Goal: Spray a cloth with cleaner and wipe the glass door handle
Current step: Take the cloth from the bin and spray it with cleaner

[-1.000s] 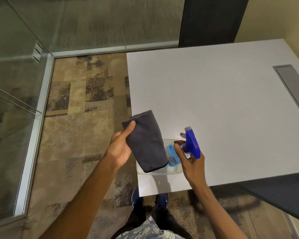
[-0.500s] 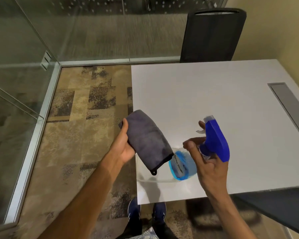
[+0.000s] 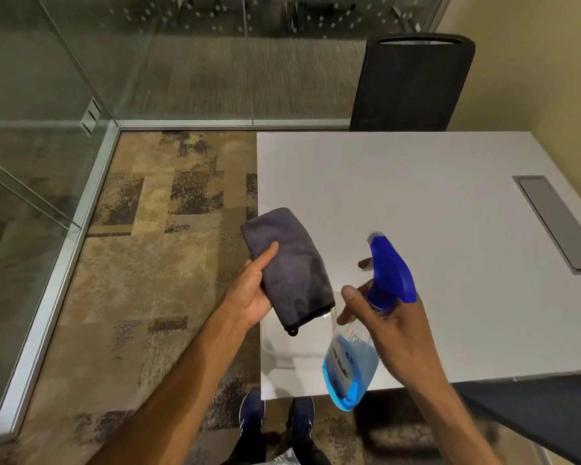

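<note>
Left hand (image 3: 252, 297) gripping cloth (image 3: 291, 266); right hand (image 3: 396, 330) gripping bottle (image 3: 351, 367). Risking overspray onto worktop (image 3: 416, 182): nozzle (image 3: 376, 238) pointing away from cloth.

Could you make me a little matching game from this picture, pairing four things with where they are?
Things:
1. folded dark grey cloth
2. clear spray bottle of blue cleaner
3. black mesh office chair
4. grey rectangular cover plate

Places:
A. behind the white table's far edge
B. in the left hand
C. set into the tabletop, right side
D. in the right hand

Pairs: 1-B, 2-D, 3-A, 4-C
</note>
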Available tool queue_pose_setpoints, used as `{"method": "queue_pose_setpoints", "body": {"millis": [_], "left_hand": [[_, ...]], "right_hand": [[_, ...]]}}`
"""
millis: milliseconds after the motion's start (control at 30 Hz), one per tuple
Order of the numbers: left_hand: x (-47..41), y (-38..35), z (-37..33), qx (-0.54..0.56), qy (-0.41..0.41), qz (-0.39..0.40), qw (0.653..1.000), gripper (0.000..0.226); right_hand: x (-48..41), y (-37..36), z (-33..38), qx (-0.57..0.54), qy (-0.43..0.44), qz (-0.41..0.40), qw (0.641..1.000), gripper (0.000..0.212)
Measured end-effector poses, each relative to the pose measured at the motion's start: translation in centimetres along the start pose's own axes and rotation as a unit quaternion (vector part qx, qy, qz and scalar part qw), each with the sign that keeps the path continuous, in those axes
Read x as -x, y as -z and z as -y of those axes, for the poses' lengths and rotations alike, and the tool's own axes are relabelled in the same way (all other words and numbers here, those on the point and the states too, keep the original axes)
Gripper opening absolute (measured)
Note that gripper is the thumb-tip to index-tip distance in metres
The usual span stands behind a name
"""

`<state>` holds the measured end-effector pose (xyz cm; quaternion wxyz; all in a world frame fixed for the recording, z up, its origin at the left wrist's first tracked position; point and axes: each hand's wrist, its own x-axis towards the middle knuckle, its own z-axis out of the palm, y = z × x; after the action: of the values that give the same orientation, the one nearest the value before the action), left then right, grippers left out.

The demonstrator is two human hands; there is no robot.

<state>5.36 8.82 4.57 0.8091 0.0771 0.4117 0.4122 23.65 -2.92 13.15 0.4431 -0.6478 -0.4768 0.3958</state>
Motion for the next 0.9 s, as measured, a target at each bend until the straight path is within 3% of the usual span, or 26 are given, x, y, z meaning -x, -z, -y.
{"method": "queue_pose_setpoints", "body": {"millis": [167,467,733,900], "left_hand": [[0.1,-0.1,0.7,-0.024,-0.025,0.025,0.999,0.059],[-0.7,-0.7,1.1,-0.043,-0.012,0.042,0.998,0.077],[-1.5,-1.2,1.4,-0.072,-0.013,0.014,0.997,0.078],[-1.6,-1.2,1.5,-0.079,-0.021,0.009,0.997,0.073]], "right_hand": [[0.6,-1.6,-1.0,-0.005,-0.032,0.023,0.999,0.028],[0.6,-3.8,-1.8,0.023,-0.1,0.044,0.994,0.023],[0.6,-4.4,-1.9,0.053,-0.15,0.016,0.987,0.038],[0.6,-4.3,-1.6,0.045,-0.134,0.014,0.99,0.025]]}}
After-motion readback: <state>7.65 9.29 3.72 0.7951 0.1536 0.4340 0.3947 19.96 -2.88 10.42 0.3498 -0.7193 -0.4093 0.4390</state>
